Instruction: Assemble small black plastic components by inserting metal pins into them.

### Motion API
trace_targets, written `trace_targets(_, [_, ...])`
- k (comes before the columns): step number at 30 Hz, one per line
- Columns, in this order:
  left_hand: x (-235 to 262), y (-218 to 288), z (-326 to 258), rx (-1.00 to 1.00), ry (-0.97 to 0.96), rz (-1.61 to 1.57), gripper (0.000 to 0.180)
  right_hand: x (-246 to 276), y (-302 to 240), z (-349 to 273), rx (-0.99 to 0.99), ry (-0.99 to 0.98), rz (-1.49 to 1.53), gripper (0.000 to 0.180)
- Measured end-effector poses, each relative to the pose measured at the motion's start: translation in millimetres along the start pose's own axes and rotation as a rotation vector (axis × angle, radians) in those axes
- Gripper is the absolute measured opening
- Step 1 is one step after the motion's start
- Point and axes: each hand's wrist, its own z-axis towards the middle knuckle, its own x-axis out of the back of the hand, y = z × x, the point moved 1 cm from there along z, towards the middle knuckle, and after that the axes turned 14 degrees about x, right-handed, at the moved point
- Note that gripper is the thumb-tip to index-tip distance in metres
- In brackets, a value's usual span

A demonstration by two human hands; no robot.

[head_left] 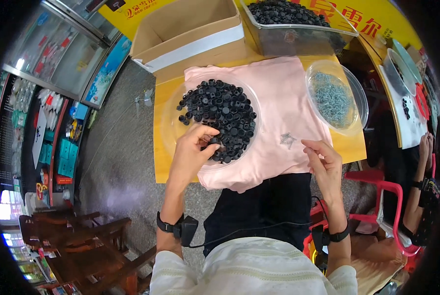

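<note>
My left hand [191, 150] reaches into a round clear tray [171, 132] of small black plastic caps [226, 110]. Its thumb and fingers close around one black cap at the near side of the heap. My right hand [324, 164] is above the front right of a pink cloth [284, 93], thumb and fingertips brought together. Whatever is between those fingertips is too small to make out. Just left of them, a few small metal screws [288, 140] lie loose on the cloth. A round clear tub [312, 101] at the right is filled with silvery screws [332, 98].
An open cardboard box [195, 49] and a clear bin [298, 42] heaped with black caps stand along the far side of the yellow table [162, 162]. Beside a pink plastic chair [399, 191] on the right, another person's hand [426, 145] shows. A wooden chair [82, 250] stands lower left.
</note>
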Motion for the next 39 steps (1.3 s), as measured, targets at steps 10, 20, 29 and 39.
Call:
trace_targets(10, [6.8,-7.4,2.0,0.103,0.013,-0.188,0.019,7.5,2.7,0.3,0.004,0.022,-0.031,0.019])
trace_targets(20, [0.9,2.7,0.7,-0.005,0.060,0.131,0.028,7.7,-1.7,7.1,0.018,0.025,-0.056,0.018])
trace_targets(29, [5.3,6.6,-3.8,-0.174,0.211,0.403,0.024,8.7,-1.1,5.5,0.031,0.020,-0.078,0.018])
trace_targets(39, [-1.3,9.5,-1.0,0.012,0.158,0.256,0.020,3.1,4.3,3.5,0.069,0.001,-0.091,0.018])
